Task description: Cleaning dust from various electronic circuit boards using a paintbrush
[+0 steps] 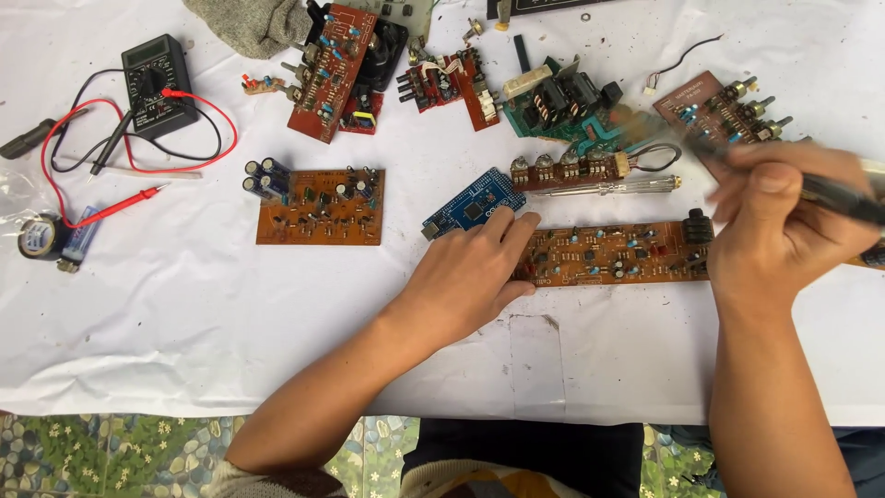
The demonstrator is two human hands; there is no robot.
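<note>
While the left hand (470, 272) lies flat with fingers spread, pressing down the left end of the long brown circuit board (613, 254) to steady it near the table's front edge, the right hand (779, 226) is closed around a dark pen-like tool (830, 194), blurred, raised over the board's right end. A blue board (470, 207) sits just behind the left fingers. White cloth (184, 314) covers the table; a multimeter (157, 83) rests toward the back left corner, and pebble-patterned flooring (111, 456) shows below.

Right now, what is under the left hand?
The left hand presses the left end of the long brown circuit board on the white cloth; the board's covered part cannot be seen.
</note>
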